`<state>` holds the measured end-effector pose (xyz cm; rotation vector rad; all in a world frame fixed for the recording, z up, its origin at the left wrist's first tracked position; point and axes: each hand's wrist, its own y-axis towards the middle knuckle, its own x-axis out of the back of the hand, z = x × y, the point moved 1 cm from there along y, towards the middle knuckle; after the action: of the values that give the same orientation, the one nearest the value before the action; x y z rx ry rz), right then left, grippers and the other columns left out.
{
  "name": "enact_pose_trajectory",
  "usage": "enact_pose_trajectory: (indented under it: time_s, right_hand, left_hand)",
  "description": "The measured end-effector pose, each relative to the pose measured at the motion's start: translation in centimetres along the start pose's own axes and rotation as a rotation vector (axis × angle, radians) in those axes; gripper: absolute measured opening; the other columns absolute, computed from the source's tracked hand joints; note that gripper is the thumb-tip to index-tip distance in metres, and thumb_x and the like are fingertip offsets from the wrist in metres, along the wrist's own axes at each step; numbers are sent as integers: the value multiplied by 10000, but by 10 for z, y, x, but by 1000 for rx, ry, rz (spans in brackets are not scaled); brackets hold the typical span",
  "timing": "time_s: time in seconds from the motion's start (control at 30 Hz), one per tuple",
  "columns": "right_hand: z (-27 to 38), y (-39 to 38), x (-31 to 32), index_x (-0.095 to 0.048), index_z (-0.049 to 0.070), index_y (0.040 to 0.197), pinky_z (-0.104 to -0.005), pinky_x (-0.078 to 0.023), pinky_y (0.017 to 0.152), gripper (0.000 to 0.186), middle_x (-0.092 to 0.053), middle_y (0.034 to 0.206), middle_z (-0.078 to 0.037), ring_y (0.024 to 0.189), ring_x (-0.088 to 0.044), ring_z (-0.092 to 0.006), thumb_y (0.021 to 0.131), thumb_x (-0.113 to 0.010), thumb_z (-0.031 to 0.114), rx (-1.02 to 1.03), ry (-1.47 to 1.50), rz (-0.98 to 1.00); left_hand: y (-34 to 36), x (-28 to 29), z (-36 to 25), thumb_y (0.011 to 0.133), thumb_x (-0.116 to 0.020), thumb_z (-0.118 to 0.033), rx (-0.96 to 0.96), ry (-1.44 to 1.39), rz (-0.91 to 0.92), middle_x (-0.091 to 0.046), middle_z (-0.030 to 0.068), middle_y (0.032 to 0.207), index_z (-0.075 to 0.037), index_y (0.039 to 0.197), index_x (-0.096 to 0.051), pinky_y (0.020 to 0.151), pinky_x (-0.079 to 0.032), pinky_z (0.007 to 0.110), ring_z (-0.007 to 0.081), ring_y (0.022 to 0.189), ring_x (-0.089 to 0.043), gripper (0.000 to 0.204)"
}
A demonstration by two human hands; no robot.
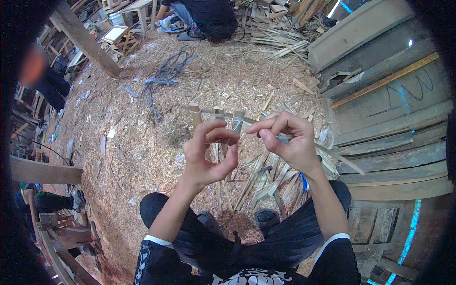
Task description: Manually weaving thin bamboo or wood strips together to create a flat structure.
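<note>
In front of me a long thin wooden strip [344, 161] runs slantwise behind my right hand. Short upright sticks cross its left part, among them a left stick [195, 114], a middle stick [218, 112] and a right stick [239, 115]. Pale, shiny string [237, 124] is wrapped about the right crossing. My left hand [209, 152] is closed in a pinch just below the sticks; what its fingertips hold is too fine to make out. Bent fingers close my right hand [292, 137] on a bit of pale plastic string [284, 138], its index fingertip close to the right stick.
Loose wooden strips [266, 183] lie on the shavings-covered floor around my feet. Tangled blue-grey cord [166, 73] lies farther off. A wooden post [85, 38] stands at the far left, a plank wall [389, 133] at the right. One person [204, 19] crouches ahead; another [45, 80] is at the left.
</note>
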<state>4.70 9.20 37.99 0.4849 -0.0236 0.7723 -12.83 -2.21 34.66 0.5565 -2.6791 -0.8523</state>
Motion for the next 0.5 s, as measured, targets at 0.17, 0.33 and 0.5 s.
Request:
enact_pose_trajectory:
  time_s: [0.17, 0.33, 0.5]
  right_hand:
    - [-1, -1, -2, -584, 51, 816, -278, -528, 688, 207, -718, 860, -75, 773, -639, -114, 887, -774, 91, 1, -30, 18]
    - [8, 1, -17, -661, 42, 973, -297, -489, 633, 199, -646, 836, -41, 670, -574, -124, 834, -799, 78, 120, -510, -46]
    - [-2, 7, -23, -692, 35, 1045, -344, -474, 673, 237, -599, 800, -67, 710, -561, -211, 827, -780, 68, 302, -735, -69]
  left_hand:
    - [1, -4, -9, 818, -807, -62, -76, 499, -64, -689, 63, 796, -34, 1143, -621, 589, -545, 305, 168, 665, -684, 376]
    - [-1, -6, -14, 819, -809, -71, -82, 552, -59, -641, 69, 758, -46, 1076, -669, 561, -510, 339, 197, 612, -618, 294]
    - [5, -4, -4, 851, -772, -53, 44, 673, -10, -664, 108, 798, -39, 1119, -700, 599, -517, 320, 201, 649, -653, 278]
